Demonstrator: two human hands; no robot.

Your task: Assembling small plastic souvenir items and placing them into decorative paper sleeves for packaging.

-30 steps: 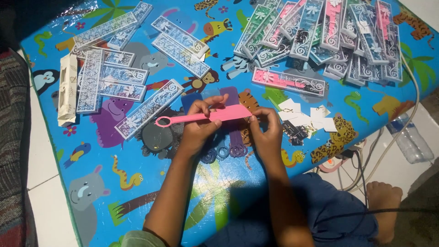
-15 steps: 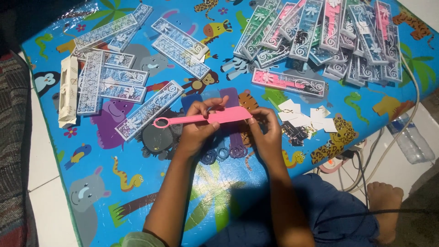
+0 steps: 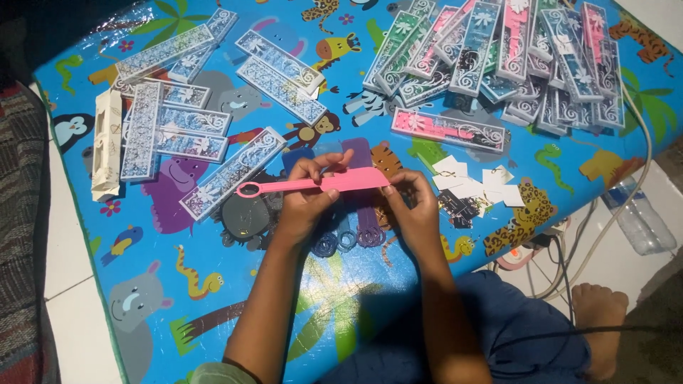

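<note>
**Pink comb held level in both hands over the mat**

- Left hand (image 3: 307,195) grips the pink comb (image 3: 320,185) near mid-length, thumb below, fingers curled over the top edge. Right hand (image 3: 416,206) pinches the wide end with its fingertips. Both hands closed on it, neither free.
- Comb sits centre frame, horizontal, lifted off the mat; ring-shaped handle end points left and hangs free past the left hand. Two-point grip keeps it flat and steady, probably for checking or lining it up.
- Under the hands: dark purple and blue combs (image 3: 356,227) lying on the mat, ring ends toward the person. Partly hidden, count unclear.
- Just right of the right hand: loose stack of small white cards (image 3: 473,183), within reach.
- Upper right: heap of long patterned sleeves (image 3: 498,50) in teal, pink, blue, piled overlapping. One pink sleeve (image 3: 441,129) lies alone below the heap, nearer the hands.
- Upper left: white-and-blue patterned sleeves (image 3: 174,131) spread out flatter, apart from the heap; looks like a separate sorted group.
- Left edge: one plain cream sleeve (image 3: 107,146), set aside.
- All on an animal-print play mat (image 3: 142,284). Plastic bottle (image 3: 640,220) and cables (image 3: 569,249) on the floor, right.
</note>
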